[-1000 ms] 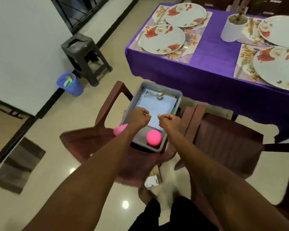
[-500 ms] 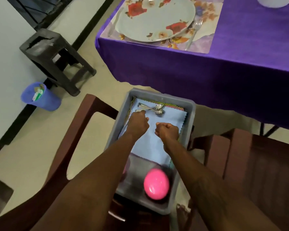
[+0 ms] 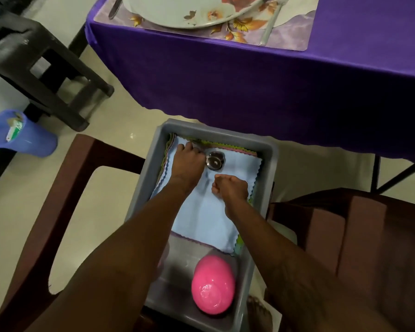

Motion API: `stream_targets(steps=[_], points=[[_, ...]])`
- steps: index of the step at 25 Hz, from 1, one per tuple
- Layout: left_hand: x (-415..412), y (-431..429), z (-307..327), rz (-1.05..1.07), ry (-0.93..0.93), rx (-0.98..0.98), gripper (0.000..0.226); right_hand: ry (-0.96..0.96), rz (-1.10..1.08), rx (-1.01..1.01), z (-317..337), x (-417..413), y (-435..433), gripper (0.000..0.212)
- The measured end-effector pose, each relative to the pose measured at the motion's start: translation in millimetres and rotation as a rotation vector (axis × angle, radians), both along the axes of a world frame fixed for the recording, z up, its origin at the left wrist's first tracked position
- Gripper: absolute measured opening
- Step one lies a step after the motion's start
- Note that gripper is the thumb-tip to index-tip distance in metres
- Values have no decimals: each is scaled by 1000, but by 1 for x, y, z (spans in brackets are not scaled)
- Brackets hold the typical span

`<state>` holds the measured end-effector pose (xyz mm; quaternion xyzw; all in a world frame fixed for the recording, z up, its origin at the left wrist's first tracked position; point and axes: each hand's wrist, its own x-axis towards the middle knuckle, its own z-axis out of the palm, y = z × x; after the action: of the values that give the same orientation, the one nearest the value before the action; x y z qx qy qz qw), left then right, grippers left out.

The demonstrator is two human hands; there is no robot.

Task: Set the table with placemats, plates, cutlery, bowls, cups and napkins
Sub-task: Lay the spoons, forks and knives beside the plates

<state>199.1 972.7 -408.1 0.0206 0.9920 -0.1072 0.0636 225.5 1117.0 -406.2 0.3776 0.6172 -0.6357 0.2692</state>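
A grey bin (image 3: pixel 268 164) sits on a brown chair below the table edge. Inside it lies a stack of napkins with a light blue napkin (image 3: pixel 209 219) on top, steel spoons (image 3: pixel 215 160) at the far end, and an upturned pink bowl (image 3: pixel 212 283) at the near end. My left hand (image 3: pixel 189 160) covers the spoon handles with curled fingers gripping them. My right hand (image 3: pixel 229 186) is a closed fist just above the blue napkin, with nothing seen in it. On the purple table (image 3: pixel 273 87) lie a floral placemat (image 3: pixel 295 37), a plate (image 3: pixel 189 10), a fork (image 3: pixel 270 25) and a knife (image 3: pixel 114 8).
A brown chair (image 3: pixel 65 188) holds the bin; a second brown chair (image 3: pixel 359 236) stands to the right. A dark plastic stool (image 3: pixel 34 58) and a blue waste bin (image 3: pixel 19 135) stand on the floor at left.
The view has closed in on the bin. My left hand moved forward onto the spoon handles. My right hand stayed clenched over the blue napkin.
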Motion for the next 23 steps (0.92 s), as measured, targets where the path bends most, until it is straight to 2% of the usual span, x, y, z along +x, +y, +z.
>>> stream_targets(steps=[5,7,11,13,15,18,19,21,23], points=[[13,-7,9,-68,-46,-35,39,-33,26,-25,12,0,-1,4],[19,-8,16,-60,-88,-51,37,-51,55,-50,18,-1,0,6],[19,-15,40,-41,-3,-35,28,46,277,83,18,-3,9,16],[16,-18,49,-37,74,-17,35,59,325,70,19,-2,15,36],[10,-18,65,74,134,126,36,54,376,84,23,1,19,48],[18,-6,93,361,169,441,14,23,331,44,37,7,23,36],[25,-1,101,490,156,627,9,-1,249,-19,50,10,24,28],[48,18,130,788,77,1070,12,-3,132,-153,84,16,28,21],[74,39,172,930,-21,1328,8,60,149,-281,129,24,35,19]])
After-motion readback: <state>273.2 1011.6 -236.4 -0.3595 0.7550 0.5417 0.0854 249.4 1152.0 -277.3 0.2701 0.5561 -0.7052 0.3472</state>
